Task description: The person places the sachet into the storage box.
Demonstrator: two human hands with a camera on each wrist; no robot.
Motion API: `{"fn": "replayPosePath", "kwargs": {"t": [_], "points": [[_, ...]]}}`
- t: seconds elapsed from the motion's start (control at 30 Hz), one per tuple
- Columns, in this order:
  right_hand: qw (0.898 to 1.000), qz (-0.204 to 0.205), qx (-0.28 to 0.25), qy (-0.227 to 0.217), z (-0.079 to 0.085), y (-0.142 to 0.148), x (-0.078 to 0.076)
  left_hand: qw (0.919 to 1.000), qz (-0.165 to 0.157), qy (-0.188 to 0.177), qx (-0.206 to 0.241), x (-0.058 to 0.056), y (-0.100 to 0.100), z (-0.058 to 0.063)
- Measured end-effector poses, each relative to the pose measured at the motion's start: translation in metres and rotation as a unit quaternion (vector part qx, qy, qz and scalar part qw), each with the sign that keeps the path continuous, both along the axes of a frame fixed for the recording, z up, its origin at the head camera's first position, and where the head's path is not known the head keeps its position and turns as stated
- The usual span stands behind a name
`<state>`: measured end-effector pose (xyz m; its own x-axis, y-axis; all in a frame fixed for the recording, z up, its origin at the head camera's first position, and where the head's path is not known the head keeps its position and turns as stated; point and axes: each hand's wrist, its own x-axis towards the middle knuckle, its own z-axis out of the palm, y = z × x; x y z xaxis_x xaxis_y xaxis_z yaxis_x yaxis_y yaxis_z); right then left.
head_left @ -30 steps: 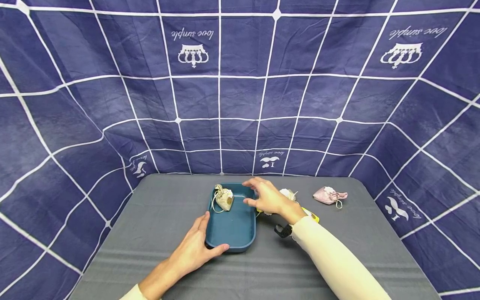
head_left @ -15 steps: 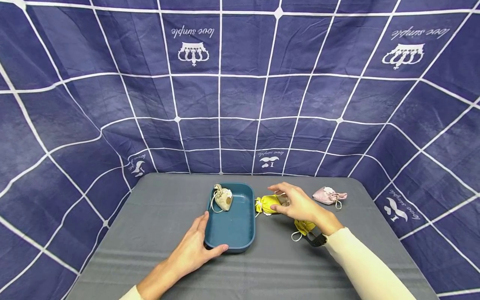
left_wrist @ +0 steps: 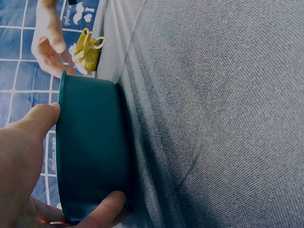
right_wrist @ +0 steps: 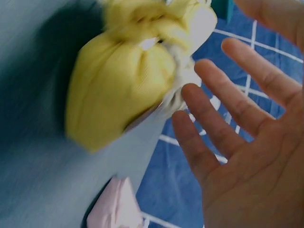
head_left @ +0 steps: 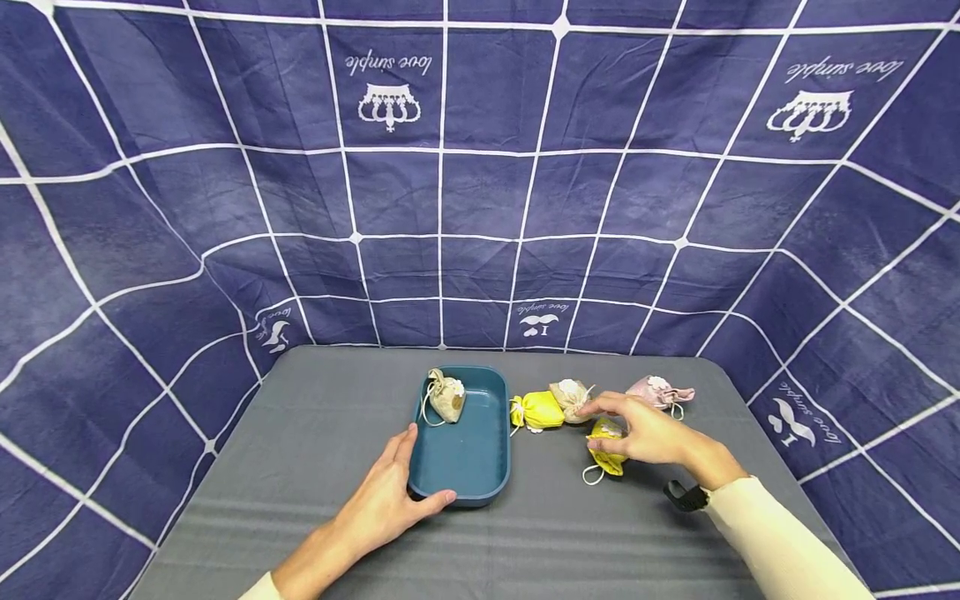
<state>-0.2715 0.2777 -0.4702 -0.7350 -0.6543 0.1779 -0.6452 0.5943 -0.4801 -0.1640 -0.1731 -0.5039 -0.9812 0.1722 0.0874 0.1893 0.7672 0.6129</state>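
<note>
A dark blue, rectangular plastic tray (head_left: 461, 462) stands mid-table with one beige drawstring pouch (head_left: 447, 398) inside it. My left hand (head_left: 382, 496) holds its near-left corner, thumb on the front rim and fingers along the left side. To the right, my right hand (head_left: 648, 429) hovers with parted fingers over a yellow drawstring pouch (head_left: 611, 458), partly hiding it; in the right wrist view a gap shows between the fingers and this yellow pouch (right_wrist: 118, 90). Another yellow pouch (head_left: 542, 410) lies beside the tray, touching a beige pouch (head_left: 568, 398).
A pink drawstring pouch (head_left: 651, 390) lies at the back right, beyond the right hand. Grey cloth covers the table (head_left: 322, 400). A blue curtain (head_left: 480, 200) with white grid lines encloses its back and sides.
My right hand has moved from over the tray to the right, uncovering the yellow and beige pouches beside it. My left hand and the tray have stayed put.
</note>
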Motion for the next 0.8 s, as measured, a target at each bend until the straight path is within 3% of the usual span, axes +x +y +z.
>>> {"fn": "replayPosePath", "kwargs": {"t": [0.27,0.8], "points": [[0.998,0.027,0.045,0.017,-0.009,0.025,0.0,1.0,-0.003,-0.002,0.0,-0.002,0.0,0.003],[0.993,0.048,0.089,0.053,-0.024,0.029,0.003,1.0,-0.001,-0.001,-0.003,0.001,0.0,0.003]]}}
